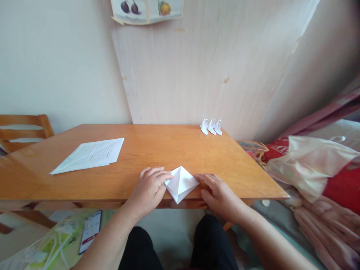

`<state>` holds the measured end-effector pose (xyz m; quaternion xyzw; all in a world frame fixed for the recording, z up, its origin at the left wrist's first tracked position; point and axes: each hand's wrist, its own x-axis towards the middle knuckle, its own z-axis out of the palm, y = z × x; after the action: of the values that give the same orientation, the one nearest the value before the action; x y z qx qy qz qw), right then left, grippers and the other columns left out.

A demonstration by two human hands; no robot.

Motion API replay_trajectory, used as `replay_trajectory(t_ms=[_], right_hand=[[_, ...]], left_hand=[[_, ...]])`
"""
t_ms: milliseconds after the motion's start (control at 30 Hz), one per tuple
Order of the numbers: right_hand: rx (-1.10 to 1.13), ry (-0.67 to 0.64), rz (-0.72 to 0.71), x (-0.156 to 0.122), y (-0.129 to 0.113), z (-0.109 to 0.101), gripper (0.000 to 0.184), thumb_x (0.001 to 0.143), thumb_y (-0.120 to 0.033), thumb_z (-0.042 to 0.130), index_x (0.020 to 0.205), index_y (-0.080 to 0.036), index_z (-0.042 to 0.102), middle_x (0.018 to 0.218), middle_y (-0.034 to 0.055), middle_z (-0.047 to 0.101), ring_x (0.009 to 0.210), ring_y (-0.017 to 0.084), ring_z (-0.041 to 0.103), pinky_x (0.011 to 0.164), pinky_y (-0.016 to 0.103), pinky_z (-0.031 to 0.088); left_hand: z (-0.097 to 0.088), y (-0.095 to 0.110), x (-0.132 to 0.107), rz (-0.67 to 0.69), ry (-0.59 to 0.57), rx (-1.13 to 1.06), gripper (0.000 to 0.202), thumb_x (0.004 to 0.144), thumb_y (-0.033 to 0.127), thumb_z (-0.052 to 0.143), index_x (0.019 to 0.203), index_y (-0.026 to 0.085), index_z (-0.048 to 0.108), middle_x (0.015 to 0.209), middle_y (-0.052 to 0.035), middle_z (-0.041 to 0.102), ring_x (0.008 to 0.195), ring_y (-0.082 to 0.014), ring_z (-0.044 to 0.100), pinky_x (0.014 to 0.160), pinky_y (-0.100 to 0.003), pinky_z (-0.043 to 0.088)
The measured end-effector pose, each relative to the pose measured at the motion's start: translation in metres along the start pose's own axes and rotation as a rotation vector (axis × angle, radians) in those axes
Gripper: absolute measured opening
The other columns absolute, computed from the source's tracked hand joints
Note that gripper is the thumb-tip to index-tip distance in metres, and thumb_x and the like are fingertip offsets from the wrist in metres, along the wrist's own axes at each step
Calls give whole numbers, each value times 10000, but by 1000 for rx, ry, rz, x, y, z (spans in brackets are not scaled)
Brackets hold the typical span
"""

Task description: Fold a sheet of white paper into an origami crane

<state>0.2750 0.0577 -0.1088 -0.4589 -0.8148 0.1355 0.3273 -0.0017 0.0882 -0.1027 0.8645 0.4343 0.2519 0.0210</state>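
A white folded paper [182, 182], diamond-shaped with creases running down from its top corner, lies at the front edge of the table, its lower tip jutting over the edge. My left hand [152, 187] holds its left corner, the index finger resting on top of the paper. At the right corner, my right hand [216, 189] touches the paper with its fingertips; its fingers are bent and the thumb stands apart from them. Three small folded white paper figures [211, 127] stand in a row near the table's far right corner.
The wooden table [157, 146] meets a wall at the back. A stack of printed sheets [90, 155] lies on its left side. A wooden chair [25, 129] stands at the left. Bags and cloth [312, 161] crowd the right; a phone [90, 230] lies below the table's edge.
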Motion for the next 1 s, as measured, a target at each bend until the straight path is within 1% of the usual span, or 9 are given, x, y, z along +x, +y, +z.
replay_trajectory(t_ms=[100, 167, 300, 367, 467, 567, 700, 833, 1000], right_hand=[[4, 33, 7, 0, 1, 1, 509, 803, -59, 492, 1272, -220, 606, 1212, 81, 684, 1124, 238, 616, 998, 408, 475], [1, 41, 14, 0, 1, 1, 515, 805, -55, 490, 1283, -212, 601, 1217, 82, 684, 1126, 233, 618, 1000, 402, 476], [6, 45, 22, 0, 3, 2, 525, 802, -55, 500, 1299, -197, 593, 1227, 88, 683, 1136, 236, 615, 1008, 403, 474], [17, 45, 31, 0, 4, 2, 526, 804, -60, 508, 1306, -195, 593, 1245, 91, 678, 1152, 241, 611, 1020, 406, 470], [31, 41, 42, -2, 6, 2, 533, 812, -63, 509, 1324, -194, 583, 1272, 91, 668, 1177, 242, 600, 1040, 407, 462], [34, 46, 44, -3, 7, 3, 535, 815, -63, 512, 1326, -207, 580, 1271, 85, 668, 1179, 241, 600, 1042, 412, 463], [14, 57, 36, -2, 7, 3, 484, 842, -94, 527, 1302, -226, 596, 1246, 77, 679, 1158, 240, 608, 1022, 411, 473], [-48, 44, 23, 4, 10, 2, 425, 869, -121, 534, 1273, -220, 622, 1224, 82, 688, 1134, 245, 611, 999, 407, 480], [-113, 27, 30, 16, 13, 2, 397, 864, -104, 539, 1233, -192, 656, 1179, 95, 702, 1104, 256, 618, 983, 410, 486]], left_hand=[[-4, 12, -3, -24, 106, -59, 225, 946, 163, 474, 1078, 247, 635, 1163, -25, 720, 1107, -218, 616, 973, -430, 378], [-6, 21, -6, 0, 136, -79, 165, 959, 284, 528, 1090, 242, 621, 1163, -44, 707, 1099, -227, 611, 960, -422, 381], [-6, 33, -10, 44, 62, -42, 333, 892, 462, 642, 1160, 266, 608, 1207, -57, 686, 1113, -265, 589, 970, -451, 357], [-5, 34, -11, 40, 27, -15, 325, 875, 446, 660, 1145, 273, 615, 1204, -49, 688, 1109, -271, 588, 977, -465, 343], [-2, 31, -13, 17, 10, 11, 241, 872, 313, 643, 1109, 276, 618, 1204, -36, 691, 1127, -265, 589, 1009, -488, 313], [-2, 28, -14, 9, -9, 19, 253, 870, 230, 605, 1115, 289, 608, 1221, -19, 690, 1147, -253, 595, 1066, -528, 260], [-4, 24, -16, 15, -39, 1, 294, 864, 195, 580, 1136, 302, 610, 1234, -10, 694, 1182, -240, 598, 1142, -570, 168], [-6, 20, -16, 16, -70, -19, 276, 854, 179, 578, 1099, 293, 636, 1252, -1, 694, 1216, -233, 592, 1180, -584, 107], [-8, 21, -16, 6, -89, -32, 210, 944, 233, 500, 1071, 298, 654, 1238, 11, 702, 1217, -224, 595, 1184, -609, 92]])
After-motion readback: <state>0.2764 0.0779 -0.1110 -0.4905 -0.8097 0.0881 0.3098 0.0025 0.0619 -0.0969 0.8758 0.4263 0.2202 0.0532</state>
